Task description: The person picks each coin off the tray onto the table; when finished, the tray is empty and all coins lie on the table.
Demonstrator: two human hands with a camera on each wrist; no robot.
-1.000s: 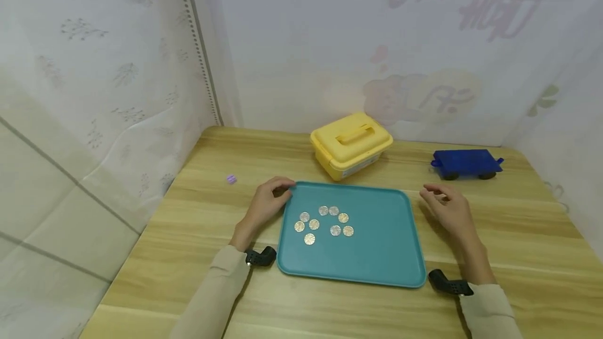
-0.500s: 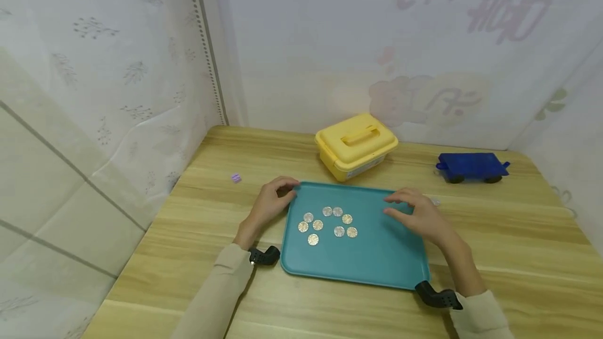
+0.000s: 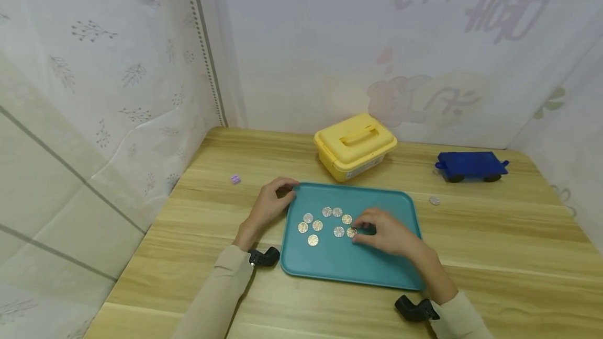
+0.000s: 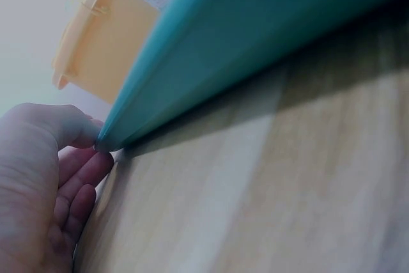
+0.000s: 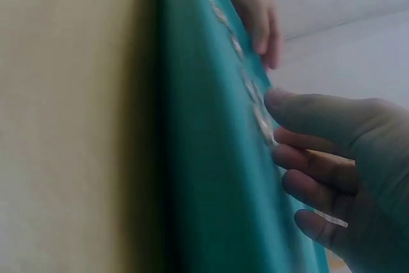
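In the head view a teal tray [image 3: 377, 266] lies on the wooden table with several silver and gold coins [image 3: 313, 240] spread over its left half. My left hand [image 3: 269, 204] pinches the tray's far left corner; the left wrist view has the thumb [image 4: 80, 131] and fingers at that corner. Over the tray, my right hand [image 3: 383, 232] has its thumb and forefinger spread apart right at a gold coin [image 3: 351, 232]. In the right wrist view, the fingertips [image 5: 279, 100] come close beside a coin [image 5: 262, 124], with a gap between thumb and fingers.
A yellow lidded box [image 3: 355, 145] with a handle stands behind the tray. To the back right is a blue wheeled toy wagon [image 3: 471, 165], and a single coin [image 3: 434, 201] lies in front of it. A small purple toy brick [image 3: 235, 179] sits at the left.
From beside the tray's right edge, my right hand has moved left over the tray to the coins, uncovering the single coin on the table. My left hand stays at the tray's corner.
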